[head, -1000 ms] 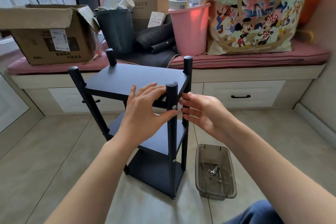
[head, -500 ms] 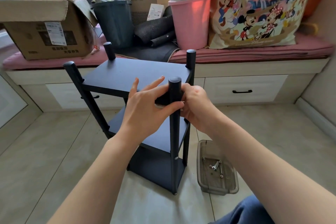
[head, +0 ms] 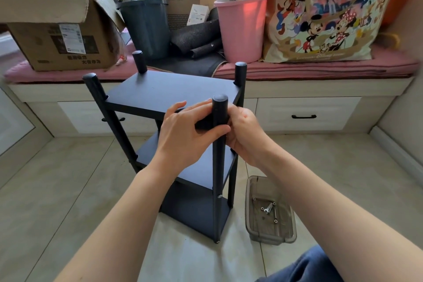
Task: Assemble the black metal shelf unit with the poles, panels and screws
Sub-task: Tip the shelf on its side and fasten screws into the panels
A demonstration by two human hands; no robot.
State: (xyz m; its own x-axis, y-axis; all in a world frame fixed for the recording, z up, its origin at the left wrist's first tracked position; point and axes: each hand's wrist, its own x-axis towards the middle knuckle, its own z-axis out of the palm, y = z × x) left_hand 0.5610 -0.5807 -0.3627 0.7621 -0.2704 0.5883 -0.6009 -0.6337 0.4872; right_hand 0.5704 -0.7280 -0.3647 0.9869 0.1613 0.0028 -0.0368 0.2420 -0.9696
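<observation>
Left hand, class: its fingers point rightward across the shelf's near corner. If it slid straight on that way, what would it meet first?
The left hand would meet the near front pole at once; its fingertips and thumb already appear to touch it. Just beyond lies the right hand.

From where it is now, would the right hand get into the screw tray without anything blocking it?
Probably yes. The right hand is at the front pole, and the tray sits open-topped on the floor below it, beside the shelf. Nothing lies between them.

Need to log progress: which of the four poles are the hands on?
The near-right pole, closest to the camera; both hands grip it at the top panel. The other three stand untouched.
</observation>
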